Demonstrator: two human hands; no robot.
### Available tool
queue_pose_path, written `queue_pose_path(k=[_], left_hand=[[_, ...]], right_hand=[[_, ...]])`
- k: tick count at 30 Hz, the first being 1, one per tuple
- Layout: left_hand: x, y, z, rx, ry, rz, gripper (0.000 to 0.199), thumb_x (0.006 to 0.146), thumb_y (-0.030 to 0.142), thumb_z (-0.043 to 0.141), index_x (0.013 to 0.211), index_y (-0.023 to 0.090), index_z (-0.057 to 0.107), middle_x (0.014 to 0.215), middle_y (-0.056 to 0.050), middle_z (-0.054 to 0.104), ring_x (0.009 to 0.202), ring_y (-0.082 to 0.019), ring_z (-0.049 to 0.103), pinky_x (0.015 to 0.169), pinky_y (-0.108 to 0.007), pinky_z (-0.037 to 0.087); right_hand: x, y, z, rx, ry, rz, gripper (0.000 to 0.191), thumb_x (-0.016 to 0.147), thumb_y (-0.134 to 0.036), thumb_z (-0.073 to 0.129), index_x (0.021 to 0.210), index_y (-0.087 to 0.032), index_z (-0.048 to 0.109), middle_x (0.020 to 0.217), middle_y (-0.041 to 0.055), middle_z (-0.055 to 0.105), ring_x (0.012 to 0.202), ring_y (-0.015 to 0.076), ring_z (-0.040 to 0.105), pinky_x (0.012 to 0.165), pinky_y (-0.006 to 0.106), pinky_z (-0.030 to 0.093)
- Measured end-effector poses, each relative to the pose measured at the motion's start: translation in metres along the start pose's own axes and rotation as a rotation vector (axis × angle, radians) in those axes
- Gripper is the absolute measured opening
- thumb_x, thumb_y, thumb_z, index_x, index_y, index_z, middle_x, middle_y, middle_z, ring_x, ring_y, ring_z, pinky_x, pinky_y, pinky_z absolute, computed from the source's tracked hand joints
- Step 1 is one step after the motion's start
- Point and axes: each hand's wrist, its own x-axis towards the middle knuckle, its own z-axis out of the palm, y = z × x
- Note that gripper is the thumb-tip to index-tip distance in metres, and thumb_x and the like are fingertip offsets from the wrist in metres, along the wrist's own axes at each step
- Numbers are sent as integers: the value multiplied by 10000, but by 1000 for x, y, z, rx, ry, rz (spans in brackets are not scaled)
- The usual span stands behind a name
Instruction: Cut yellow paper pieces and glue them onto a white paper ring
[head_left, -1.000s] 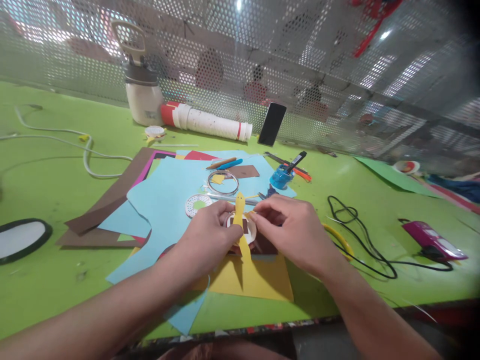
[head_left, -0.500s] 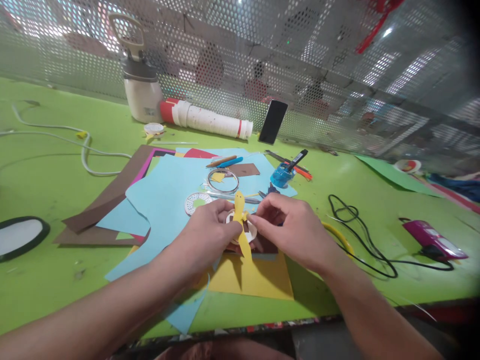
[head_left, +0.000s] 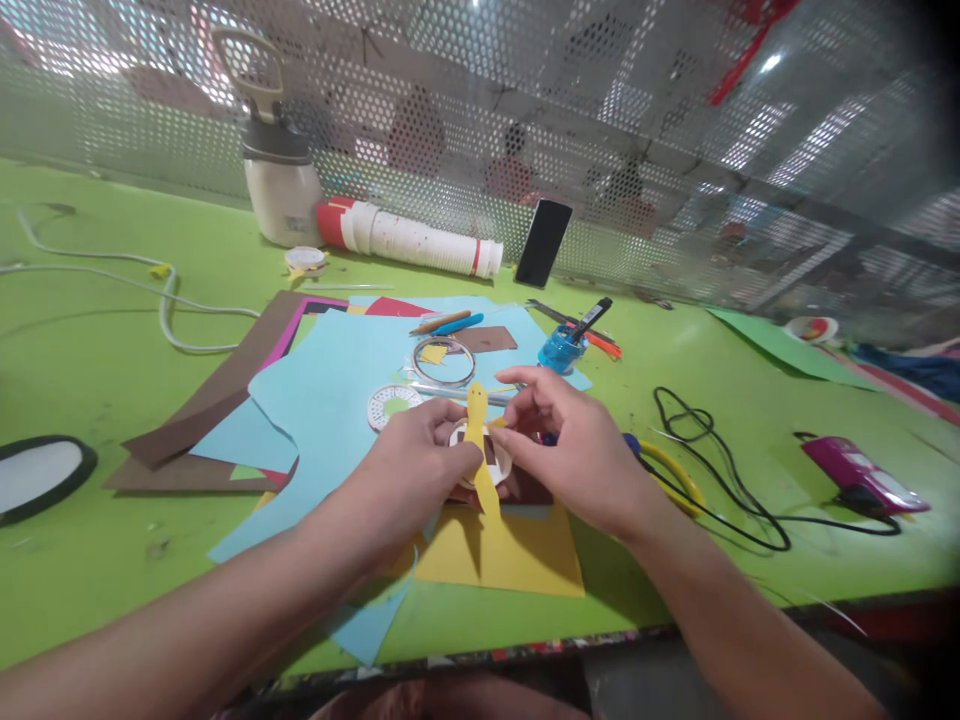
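Note:
My left hand is closed on a yellow paper cutout shaped like a long-necked animal with two dark eye dots. Behind the cutout is a small round white piece with brown patches, held in the same fingers. My right hand is at the right side of this piece, its index finger raised away from the thumb. The thumb tip is close to the white rim, by a small yellow bit. Under the hands lies a yellow sheet.
Blue paper and brown sheets cover the middle. Around them are a clear ring, a printed white ring, pens, a blue jar, black cable and a purple device. A phone leans at the back.
My right index finger has lifted away from the thumb, and the right hand has opened from its pinch. The left hand keeps its hold. The view has shifted slightly.

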Motion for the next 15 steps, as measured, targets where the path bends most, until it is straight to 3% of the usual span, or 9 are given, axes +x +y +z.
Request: queue_pose_path(k=[5, 10, 15], left_hand=[[-1, 1, 1, 19, 1, 5, 271, 661, 39, 577, 910, 144, 567, 546, 32, 630, 488, -127, 617, 511, -222, 509], [0, 0, -1, 42, -22, 40, 338, 640, 42, 590, 953, 165, 559, 563, 36, 631, 519, -157, 639, 537, -263, 531], [-1, 0, -2, 32, -31, 34, 440, 666, 45, 578, 1089, 159, 536, 595, 18, 660, 561, -184, 674, 556, -272, 526]], right_hand=[[0, 1, 1, 17, 21, 1, 407, 763, -154, 615, 1163, -198, 554, 732, -32, 601, 633, 129, 593, 627, 288, 510], [0, 1, 1, 130, 2, 52, 401, 770, -178, 612, 1165, -203, 544, 745, -30, 583, 630, 134, 600, 586, 277, 513], [3, 3, -4, 213, -34, 45, 389, 771, -192, 629, 1154, -195, 556, 804, -15, 593, 695, 132, 607, 655, 284, 512]])
